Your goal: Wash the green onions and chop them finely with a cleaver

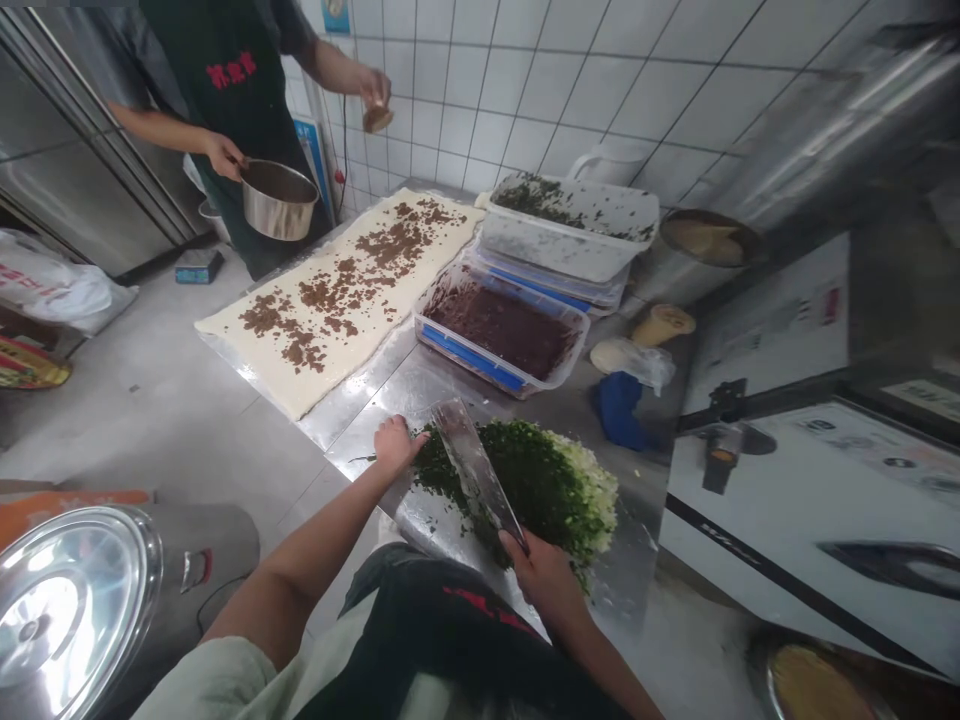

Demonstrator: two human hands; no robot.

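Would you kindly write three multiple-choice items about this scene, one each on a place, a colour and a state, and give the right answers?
1. Where is the cleaver?
A. On the floor
B. In the person's right hand
C. Hanging on the tiled wall

2. What colour is the strip along the plastic tub of dark brown paste?
A. Red
B. Green
C. Blue

3. What state is the co-worker's steel pot in?
A. Held up in one hand
B. Standing on the steel table
C. Upside down on the floor

1 B: the right hand grips it, with the blade down at the chopped greens.
2 C: the strip shows blue through the tub's side.
3 A: the co-worker's hand holds the pot in the air.
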